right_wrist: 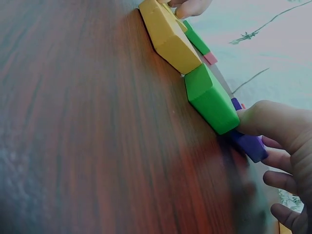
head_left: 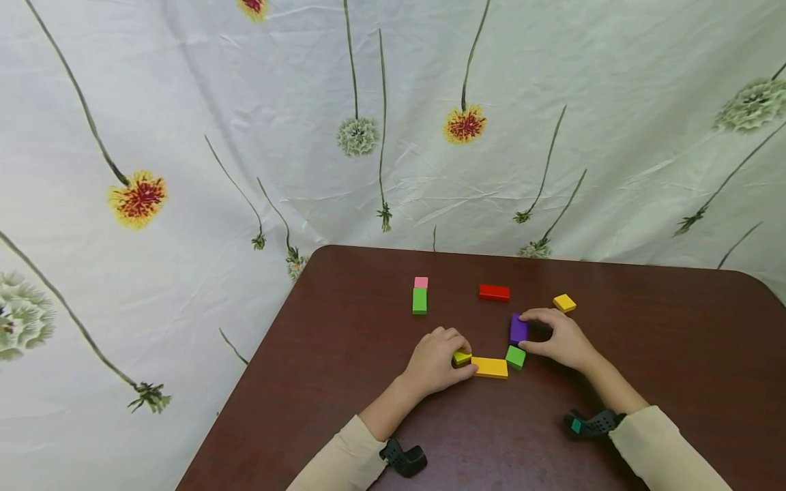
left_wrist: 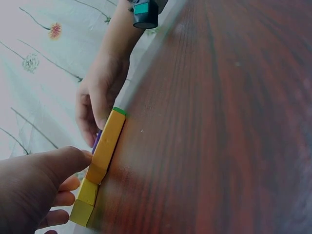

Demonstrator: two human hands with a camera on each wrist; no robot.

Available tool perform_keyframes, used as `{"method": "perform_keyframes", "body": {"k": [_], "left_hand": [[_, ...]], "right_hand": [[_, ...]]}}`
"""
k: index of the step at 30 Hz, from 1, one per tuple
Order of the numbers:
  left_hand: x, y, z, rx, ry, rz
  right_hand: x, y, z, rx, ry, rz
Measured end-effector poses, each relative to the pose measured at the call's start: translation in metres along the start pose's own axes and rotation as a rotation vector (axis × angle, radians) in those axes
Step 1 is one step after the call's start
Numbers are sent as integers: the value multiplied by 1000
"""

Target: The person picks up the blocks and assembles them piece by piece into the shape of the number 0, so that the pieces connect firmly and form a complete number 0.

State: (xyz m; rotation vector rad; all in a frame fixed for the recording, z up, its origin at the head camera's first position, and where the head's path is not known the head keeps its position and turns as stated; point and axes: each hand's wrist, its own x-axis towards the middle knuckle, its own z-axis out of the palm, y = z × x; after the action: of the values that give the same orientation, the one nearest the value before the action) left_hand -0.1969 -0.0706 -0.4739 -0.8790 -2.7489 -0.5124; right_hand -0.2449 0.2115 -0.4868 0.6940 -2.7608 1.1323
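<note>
In the head view my left hand (head_left: 436, 361) curls its fingers and thumb about a small yellow block (head_left: 462, 357). Its thumb tip lies at the left end of a long orange block (head_left: 490, 368), which adjoins the yellow one. My right hand (head_left: 561, 339) pinches a purple block (head_left: 518, 329) between thumb and index finger, the other fingers loosely bent in the right wrist view. A green block (right_wrist: 211, 100) sits between the orange and purple blocks, turned at an angle. Together these blocks form a bent row on the table.
Farther back on the brown table (head_left: 344, 327) lie a red block (head_left: 494, 292) and a green block (head_left: 419, 301) with a pink block (head_left: 420, 281) at its far end. A yellow block (head_left: 564, 303) lies beyond my right hand. Flowered cloth (head_left: 405, 170) hangs behind the table's far edge.
</note>
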Motion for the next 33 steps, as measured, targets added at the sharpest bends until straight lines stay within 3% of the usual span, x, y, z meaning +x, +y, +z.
{"method": "perform_keyframes", "body": {"k": [15, 33], "left_hand": [[1, 0, 1, -2, 4, 4], [0, -2, 3, -5, 21, 16]], "right_hand": [[0, -2, -1, 3, -38, 3], [-4, -4, 3, 56, -6, -27]]}}
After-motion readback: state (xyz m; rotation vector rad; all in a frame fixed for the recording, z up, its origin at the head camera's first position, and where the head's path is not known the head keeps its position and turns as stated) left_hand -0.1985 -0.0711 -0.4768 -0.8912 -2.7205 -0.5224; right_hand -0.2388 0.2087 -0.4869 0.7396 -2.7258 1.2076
